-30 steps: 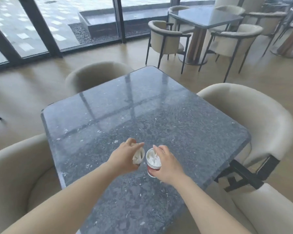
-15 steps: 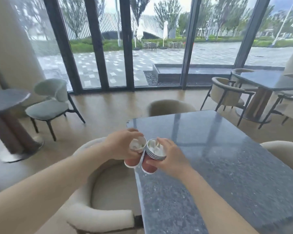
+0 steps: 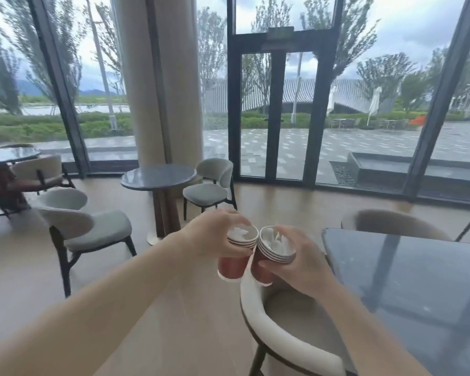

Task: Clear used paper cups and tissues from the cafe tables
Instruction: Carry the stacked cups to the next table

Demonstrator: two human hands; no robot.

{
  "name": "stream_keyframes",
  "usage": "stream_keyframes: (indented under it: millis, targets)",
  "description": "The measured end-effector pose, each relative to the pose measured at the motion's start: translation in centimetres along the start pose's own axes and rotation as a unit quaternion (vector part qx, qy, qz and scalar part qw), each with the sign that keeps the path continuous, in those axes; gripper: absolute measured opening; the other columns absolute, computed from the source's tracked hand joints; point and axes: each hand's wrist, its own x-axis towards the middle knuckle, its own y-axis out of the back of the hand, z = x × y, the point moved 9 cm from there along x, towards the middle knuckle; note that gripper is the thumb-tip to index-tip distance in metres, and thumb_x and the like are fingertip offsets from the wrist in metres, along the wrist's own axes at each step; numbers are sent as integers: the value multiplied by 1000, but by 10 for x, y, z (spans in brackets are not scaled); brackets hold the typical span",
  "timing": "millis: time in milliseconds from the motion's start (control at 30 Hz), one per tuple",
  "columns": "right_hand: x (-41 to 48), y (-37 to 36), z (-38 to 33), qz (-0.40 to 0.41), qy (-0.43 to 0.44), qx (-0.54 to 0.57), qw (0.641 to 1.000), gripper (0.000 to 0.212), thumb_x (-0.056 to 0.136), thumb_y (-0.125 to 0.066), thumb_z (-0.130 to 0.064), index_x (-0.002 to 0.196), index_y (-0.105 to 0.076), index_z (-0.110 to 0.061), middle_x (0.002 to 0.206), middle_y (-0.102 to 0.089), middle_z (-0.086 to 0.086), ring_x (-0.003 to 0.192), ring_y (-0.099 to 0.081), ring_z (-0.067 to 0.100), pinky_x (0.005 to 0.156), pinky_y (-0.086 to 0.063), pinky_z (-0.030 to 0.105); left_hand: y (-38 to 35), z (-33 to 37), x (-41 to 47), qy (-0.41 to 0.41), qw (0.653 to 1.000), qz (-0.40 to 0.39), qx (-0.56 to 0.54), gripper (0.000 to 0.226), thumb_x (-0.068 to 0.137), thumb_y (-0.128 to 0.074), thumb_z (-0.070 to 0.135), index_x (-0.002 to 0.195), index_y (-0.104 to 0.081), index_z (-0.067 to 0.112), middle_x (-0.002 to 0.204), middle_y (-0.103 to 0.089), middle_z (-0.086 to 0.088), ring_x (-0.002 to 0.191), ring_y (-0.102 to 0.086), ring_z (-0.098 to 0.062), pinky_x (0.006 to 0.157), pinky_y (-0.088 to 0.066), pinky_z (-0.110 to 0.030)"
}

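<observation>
My left hand (image 3: 213, 237) grips a stack of red paper cups (image 3: 232, 263) with white rims, and crumpled white tissue (image 3: 240, 229) fills the top cup. My right hand (image 3: 300, 257) grips a second stack of red cups (image 3: 263, 264), with white tissue (image 3: 276, 240) stuffed in its top cup. Both stacks are held side by side in the air, almost touching, above the back of a cream armchair (image 3: 269, 329) and left of the dark stone table (image 3: 407, 280).
A round grey table (image 3: 158, 175) on a pedestal stands ahead by a wide column (image 3: 160, 77), with grey chairs (image 3: 209, 185) around it. Another chair (image 3: 87, 226) sits at the left. Glass doors (image 3: 274, 115) and window walls close the far side. Bare wooden floor lies between.
My view has swung left and up, away from the stone table towards the round table and doors. Both hands still hold their cup stacks together, now off the table's left edge.
</observation>
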Motion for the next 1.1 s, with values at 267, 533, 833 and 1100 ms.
stream_keyframes:
  millis: [267, 533, 833, 1100]
  targets:
    - [-21, -19, -75, -22, 47, 2, 999, 77, 55, -83, -43, 123, -52, -24, 113, -52, -18, 99, -40, -13, 82, -22, -8, 47, -3, -80, 28, 999, 35, 0, 50, 66, -65, 53, 113, -58, 36, 111, -56, 17, 104, -53, -7, 91, -47, -35]
    - [-108, 75, -95, 43, 47, -39, 997, 73, 55, -85, -40, 120, -52, -31, 107, -48, -28, 100, -43, -9, 87, -29, 2, 42, 101, -101, -36, 998, 44, -5, 51, 67, -66, 52, 115, -56, 41, 118, -54, 19, 107, -52, -8, 91, -47, -34]
    - [-340, 295, -72, 193, -111, -118, 968, 78, 51, -85, -46, 120, -51, -34, 108, -53, -18, 96, -48, -6, 77, -34, 2, -13, 380, -116, -217, 969, 43, -112, 53, 64, -65, 63, 113, -58, 44, 127, -53, 10, 117, -48, -14, 99, -40, -32]
    - [-598, 466, -103, 316, -235, -258, 882, 77, 55, -82, -43, 123, -49, -26, 124, -47, -9, 110, -46, 3, 88, -37, 17, -77, 658, -192, -341, 915, 1, -215, 63, 62, -63, 62, 120, -45, 48, 123, -57, 16, 111, -52, -11, 84, -38, -23]
